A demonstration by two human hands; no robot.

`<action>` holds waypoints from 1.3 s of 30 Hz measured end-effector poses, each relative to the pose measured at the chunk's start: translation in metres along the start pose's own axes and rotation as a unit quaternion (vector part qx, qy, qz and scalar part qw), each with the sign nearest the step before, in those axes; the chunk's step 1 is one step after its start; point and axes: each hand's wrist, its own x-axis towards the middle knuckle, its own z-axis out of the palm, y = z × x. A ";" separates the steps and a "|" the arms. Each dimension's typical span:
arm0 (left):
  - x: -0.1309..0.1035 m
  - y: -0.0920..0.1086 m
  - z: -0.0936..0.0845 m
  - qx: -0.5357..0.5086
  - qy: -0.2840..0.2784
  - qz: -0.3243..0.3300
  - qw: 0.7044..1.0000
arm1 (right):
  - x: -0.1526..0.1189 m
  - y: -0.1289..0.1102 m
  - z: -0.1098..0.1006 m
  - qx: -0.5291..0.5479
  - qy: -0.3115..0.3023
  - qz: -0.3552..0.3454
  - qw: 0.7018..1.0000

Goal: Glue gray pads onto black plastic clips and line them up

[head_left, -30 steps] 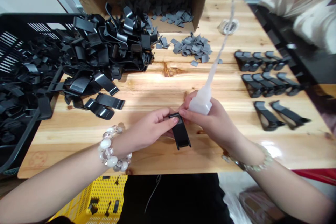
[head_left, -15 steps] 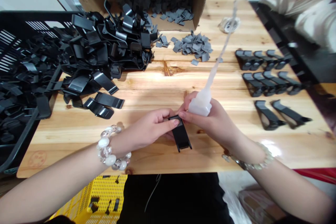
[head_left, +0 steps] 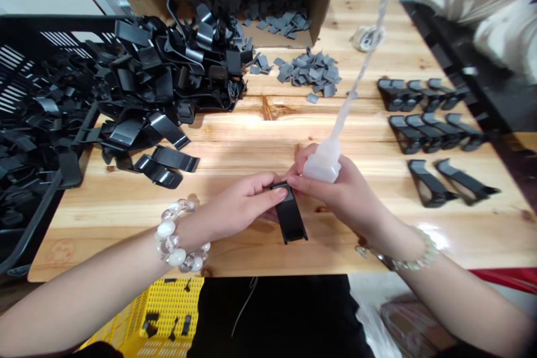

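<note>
My left hand (head_left: 247, 201) is closed on a black plastic clip (head_left: 291, 218), its thumb pressed flat on the top near the far end. A small grey pad seems to lie under that thumb, partly covered. In my right hand (head_left: 335, 184) is a white squeeze bottle (head_left: 322, 162) with a long thin nozzle pointing up and away. The right thumb and fingertips also touch the clip's far right corner. A pile of small grey pads (head_left: 310, 72) lies beyond my hands.
Black clips (head_left: 168, 78) are heaped at the left, spilling from a black basket (head_left: 25, 25). A cardboard box (head_left: 323, 5) with grey pads stands at the back. Rows of clips (head_left: 436, 128) lie on the right, near a white tape roll (head_left: 367, 39). Below is a yellow basket (head_left: 176, 296).
Almost nothing differs. Both hands keep their grip on the clip and bottle, and the view has shifted very slightly.
</note>
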 end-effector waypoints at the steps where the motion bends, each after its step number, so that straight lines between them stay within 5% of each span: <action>1: 0.000 0.000 0.000 0.006 0.000 -0.001 1.000 | 0.000 0.000 0.000 -0.001 0.001 0.000 1.000; 17: 0.000 0.001 -0.002 -0.010 0.012 0.027 1.000 | 0.004 0.008 -0.004 0.046 -0.011 0.014 0.999; 22: 0.005 -0.002 -0.010 -0.037 0.064 0.086 0.994 | 0.006 0.007 -0.003 0.074 -0.013 0.032 0.997; 36: 0.009 0.003 -0.015 0.016 0.138 0.185 0.973 | 0.012 0.012 -0.007 -0.042 -0.071 -0.026 0.996; 39: 0.011 0.004 -0.015 0.014 0.144 0.198 0.969 | 0.010 0.010 -0.003 -0.068 -0.042 -0.046 0.996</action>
